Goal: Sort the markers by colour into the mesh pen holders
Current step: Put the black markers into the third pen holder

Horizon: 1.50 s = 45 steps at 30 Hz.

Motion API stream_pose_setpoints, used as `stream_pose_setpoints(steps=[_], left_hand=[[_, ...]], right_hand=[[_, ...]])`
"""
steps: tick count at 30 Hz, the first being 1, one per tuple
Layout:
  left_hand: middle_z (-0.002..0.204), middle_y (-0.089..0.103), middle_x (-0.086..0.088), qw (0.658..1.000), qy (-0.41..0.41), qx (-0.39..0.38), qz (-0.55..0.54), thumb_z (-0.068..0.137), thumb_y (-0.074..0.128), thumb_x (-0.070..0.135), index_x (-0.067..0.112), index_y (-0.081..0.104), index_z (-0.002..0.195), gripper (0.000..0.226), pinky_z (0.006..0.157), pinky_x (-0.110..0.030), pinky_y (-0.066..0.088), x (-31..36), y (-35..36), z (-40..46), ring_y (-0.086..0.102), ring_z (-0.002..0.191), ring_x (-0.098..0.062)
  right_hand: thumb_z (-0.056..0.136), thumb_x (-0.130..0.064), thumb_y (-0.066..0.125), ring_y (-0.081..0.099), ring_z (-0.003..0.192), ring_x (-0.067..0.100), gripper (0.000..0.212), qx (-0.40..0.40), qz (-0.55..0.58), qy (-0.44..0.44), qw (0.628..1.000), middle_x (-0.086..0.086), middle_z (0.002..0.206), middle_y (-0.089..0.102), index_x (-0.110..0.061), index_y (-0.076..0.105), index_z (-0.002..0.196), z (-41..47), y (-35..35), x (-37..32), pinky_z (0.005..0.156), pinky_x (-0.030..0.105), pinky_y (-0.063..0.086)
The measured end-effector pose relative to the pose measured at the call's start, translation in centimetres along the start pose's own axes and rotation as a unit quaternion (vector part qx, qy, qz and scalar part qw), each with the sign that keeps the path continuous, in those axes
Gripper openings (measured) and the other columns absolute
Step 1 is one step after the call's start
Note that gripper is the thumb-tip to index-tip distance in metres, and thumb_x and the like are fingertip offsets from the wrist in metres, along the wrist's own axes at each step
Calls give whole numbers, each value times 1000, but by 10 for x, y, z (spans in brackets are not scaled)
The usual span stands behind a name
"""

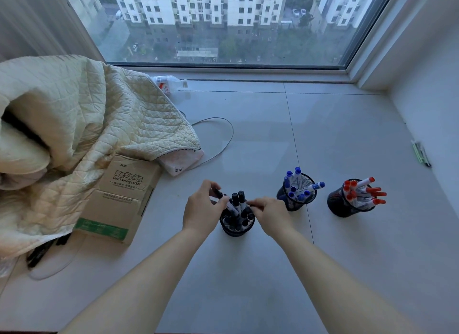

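Black markers (238, 204) stand caps up in the mesh pen holder (237, 230), right between both hands. The left hand (203, 209) pinches one black marker (219, 194), which leans up and to the left. The right hand (269, 213) touches the holder's rim, fingers curled, maybe pinching a cap; I cannot tell.

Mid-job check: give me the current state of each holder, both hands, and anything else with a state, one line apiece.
Black-marker holder: upright, full of black-capped markers.
Blue-marker holder: upright, holds only blue-capped markers.
Red-marker holder: upright, holds only red-capped markers.
Left hand: grips a black marker over the black-marker holder.
Right hand: fingers curled at that holder's rim; grip unclear.
Cardboard box: closed, partly under quilt.
Plastic bottle: lying down.
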<state>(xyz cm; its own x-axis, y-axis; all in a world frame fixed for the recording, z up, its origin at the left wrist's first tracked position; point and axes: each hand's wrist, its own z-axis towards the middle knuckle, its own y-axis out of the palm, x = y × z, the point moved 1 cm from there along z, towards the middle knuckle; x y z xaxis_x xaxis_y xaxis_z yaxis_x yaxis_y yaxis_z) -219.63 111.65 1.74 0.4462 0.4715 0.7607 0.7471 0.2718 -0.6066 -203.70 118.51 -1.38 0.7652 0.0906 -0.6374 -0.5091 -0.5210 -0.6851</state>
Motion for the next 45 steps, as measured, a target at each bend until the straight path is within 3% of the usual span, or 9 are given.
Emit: stream_pose_setpoints(steps=[6,12,20,26,30,33,37,41,45], left_hand=[[84,69,3,995,70,10,67,92,54,31,21,55,95,11,70,-31,49,-2,-1,-3,68,73,-16],[90,68,3,982,115,6,152,91,55,34,24,67,97,17,71,-30,44,0,0,3,61,83,-22],[101,62,2,951,111,-88,276,93,46,37,32,66,106,24,71,-28,40,1,9,9,58,95,-24],[109,54,1,919,74,-165,350,97,38,39,36,63,114,30,74,-29,40,8,17,12,55,102,-22],[112,47,-1,915,16,-195,353,96,41,37,38,61,116,28,78,-29,41,9,23,14,53,105,-21],[110,47,-1,932,-1,-175,316,94,44,34,36,64,111,27,76,-28,42,9,25,11,54,101,-21],[100,54,3,964,69,-66,247,87,50,27,27,68,95,19,69,-28,42,4,21,-4,54,94,-21],[101,57,7,941,156,-81,289,83,56,40,29,68,96,21,77,-29,43,-3,28,-18,48,101,-17],[106,54,9,921,161,-78,346,81,55,53,34,66,100,30,79,-28,36,-7,41,-19,44,105,-15]], right_hand=[[91,-26,53,58,79,14,17,62,13,-38,997,1,95,67,-17,67,95,-17,-6,3,74,31,46],[88,-29,56,58,81,16,18,10,-91,-100,991,-6,98,59,-22,58,104,-27,-5,0,67,28,43],[88,-23,52,58,83,28,22,16,-189,-150,970,-1,104,58,-22,54,110,-32,-1,-2,66,35,45],[88,-23,52,58,87,26,21,21,-176,-140,974,-1,105,60,-19,54,109,-33,0,1,65,32,40],[86,-25,55,59,89,22,22,18,-120,-81,989,-3,102,65,-19,54,107,-29,2,5,66,28,37],[87,-28,54,60,94,21,24,7,-114,-46,992,-3,102,67,-22,57,110,-26,4,9,68,28,39],[89,-30,52,58,95,20,23,-10,-142,-44,989,-3,103,65,-25,58,110,-23,5,12,66,26,36],[89,-31,51,58,92,21,19,-9,-144,-53,988,-2,101,64,-25,57,106,-23,4,13,65,28,37],[88,-33,52,58,90,20,19,-10,-121,-47,992,-2,99,63,-25,58,104,-23,4,15,65,28,38]])
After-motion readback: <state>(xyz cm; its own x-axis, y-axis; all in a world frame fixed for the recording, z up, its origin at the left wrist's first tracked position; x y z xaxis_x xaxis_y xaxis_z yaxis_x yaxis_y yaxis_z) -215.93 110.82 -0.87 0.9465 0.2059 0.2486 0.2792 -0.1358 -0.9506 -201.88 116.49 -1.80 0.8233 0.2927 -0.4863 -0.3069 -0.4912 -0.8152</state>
